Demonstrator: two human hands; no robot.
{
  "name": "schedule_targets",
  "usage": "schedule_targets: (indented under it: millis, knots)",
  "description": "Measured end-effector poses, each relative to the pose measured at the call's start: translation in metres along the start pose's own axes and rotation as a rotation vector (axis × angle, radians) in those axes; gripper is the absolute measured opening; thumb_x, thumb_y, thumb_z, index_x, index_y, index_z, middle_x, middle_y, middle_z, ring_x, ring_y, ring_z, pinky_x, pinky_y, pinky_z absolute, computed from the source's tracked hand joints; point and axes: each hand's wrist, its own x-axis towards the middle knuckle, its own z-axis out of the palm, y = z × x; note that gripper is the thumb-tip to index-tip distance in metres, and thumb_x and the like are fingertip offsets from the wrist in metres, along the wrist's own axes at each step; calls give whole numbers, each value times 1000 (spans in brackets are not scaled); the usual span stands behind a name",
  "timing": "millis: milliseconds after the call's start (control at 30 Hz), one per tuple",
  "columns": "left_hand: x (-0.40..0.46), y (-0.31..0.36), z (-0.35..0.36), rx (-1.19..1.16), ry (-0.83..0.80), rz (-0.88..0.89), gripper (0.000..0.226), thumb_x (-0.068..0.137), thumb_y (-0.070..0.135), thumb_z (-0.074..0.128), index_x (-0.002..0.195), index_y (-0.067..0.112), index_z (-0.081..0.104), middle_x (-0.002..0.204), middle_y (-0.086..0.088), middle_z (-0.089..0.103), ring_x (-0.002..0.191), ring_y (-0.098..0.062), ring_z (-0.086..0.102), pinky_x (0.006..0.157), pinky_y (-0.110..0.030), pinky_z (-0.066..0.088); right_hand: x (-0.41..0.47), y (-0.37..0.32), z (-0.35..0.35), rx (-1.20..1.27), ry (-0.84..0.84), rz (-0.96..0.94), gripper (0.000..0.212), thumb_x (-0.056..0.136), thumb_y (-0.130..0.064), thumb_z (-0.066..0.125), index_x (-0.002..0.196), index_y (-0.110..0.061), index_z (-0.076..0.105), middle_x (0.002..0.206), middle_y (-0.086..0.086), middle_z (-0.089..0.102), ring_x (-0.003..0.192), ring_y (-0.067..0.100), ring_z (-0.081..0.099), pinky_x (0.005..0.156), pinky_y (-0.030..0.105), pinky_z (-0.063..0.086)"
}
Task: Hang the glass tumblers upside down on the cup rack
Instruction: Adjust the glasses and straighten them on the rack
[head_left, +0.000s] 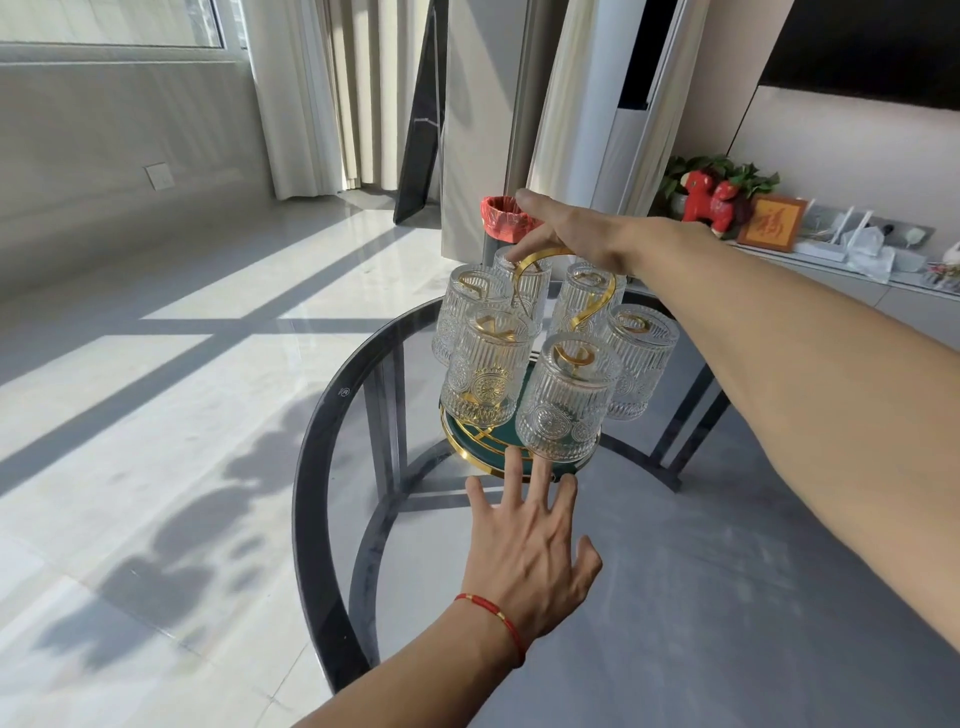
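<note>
- Left hand (524, 558): bare, with a thin red cord bracelet (496, 618) with small gold beads at the wrist
- Right hand (576, 228): bare, forearm unsleeved, nothing worn

6 glass tumblers (565, 400) hang upside down on 1 gold cup rack (592, 306), which has 1 looped handle (540, 260) at the top and 1 round green base (498, 441). The rack stands on 1 round glass table (332, 467). 2 bare hands are in view: 1 left hand (530, 551) and 1 right hand (571, 228). The left wrist wears 1 red string bracelet (498, 618). Behind the rack stands 1 bin with a red liner (501, 215). On the far shelf sit 1 red toy animal (709, 200) and 1 framed picture (771, 223).
</note>
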Motion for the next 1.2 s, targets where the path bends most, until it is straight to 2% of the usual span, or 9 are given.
schedule_targets:
  millis: [233, 367, 533, 733, 800, 933, 1067, 1133, 1200]
  knots:
    - [0, 0, 0, -2, -1, 0, 60, 85, 54, 47, 131, 15, 54, 144, -17, 47, 139, -47, 39, 96, -72, 40, -3, -1, 3, -22, 23, -6, 91, 97, -77, 5, 135, -24, 68, 162, 2, 45, 153, 22, 30, 123, 52, 4]
    - [0, 0, 0, -1, -4, 0, 60, 86, 54, 46, 131, 15, 54, 144, -17, 47, 139, -48, 39, 96, -73, 40, -4, 0, 3, -1, 24, -7, 91, 97, -76, 5, 137, -23, 68, 161, 5, 46, 151, 23, 33, 122, 51, 11]
    - [0, 0, 0, -7, -3, -3, 59, 86, 54, 46, 130, 16, 55, 145, -17, 47, 139, -47, 39, 96, -73, 40, -3, -4, 4, -71, 43, 19, 92, 91, -83, 7, 136, -30, 67, 168, 6, 34, 156, 25, 24, 124, 59, 5]
    - [1, 0, 1, 1, -2, -1, 60, 86, 55, 47, 131, 16, 55, 146, -17, 48, 139, -47, 40, 96, -74, 39, -5, -3, 6, -53, 65, -26, 86, 95, -77, 11, 137, -26, 67, 164, 6, 40, 153, 26, 30, 123, 57, 10]
    - [0, -1, 1, 0, -4, -2, 60, 86, 55, 47, 131, 16, 55, 146, -17, 48, 139, -47, 39, 96, -74, 40, -8, -3, 6, -11, 91, -74, 84, 98, -74, 12, 138, -23, 66, 161, 5, 46, 151, 23, 36, 121, 50, 15]
    - [0, -2, 0, 0, -4, -3, 60, 86, 55, 48, 130, 16, 56, 145, -17, 49, 139, -47, 39, 96, -74, 41, -20, -6, 4, -6, 226, -191, 79, 100, -70, 15, 127, -24, 73, 145, 4, 63, 132, 17, 55, 102, 38, 29]
    - [0, -1, 0, 0, -3, 1, 59, 85, 54, 48, 129, 15, 57, 143, -18, 50, 138, -47, 40, 95, -74, 41, -31, -12, 3, -55, 293, -295, 78, 102, -63, 16, 120, -18, 77, 127, 3, 72, 116, 16, 65, 99, 37, 41]
    - [0, -1, 0, 6, -7, 0, 60, 85, 55, 48, 129, 16, 57, 143, -18, 51, 138, -47, 41, 95, -74, 41, -34, -14, 3, -100, 285, -289, 80, 103, -63, 15, 120, -15, 77, 123, 1, 73, 113, 15, 65, 100, 36, 43]
    - [0, -1, -1, 8, -14, -3, 60, 86, 55, 48, 130, 16, 57, 144, -18, 50, 139, -47, 41, 96, -75, 41, -30, -15, 4, -140, 233, -212, 84, 101, -68, 13, 126, -15, 74, 128, 3, 71, 117, 16, 63, 99, 35, 42]
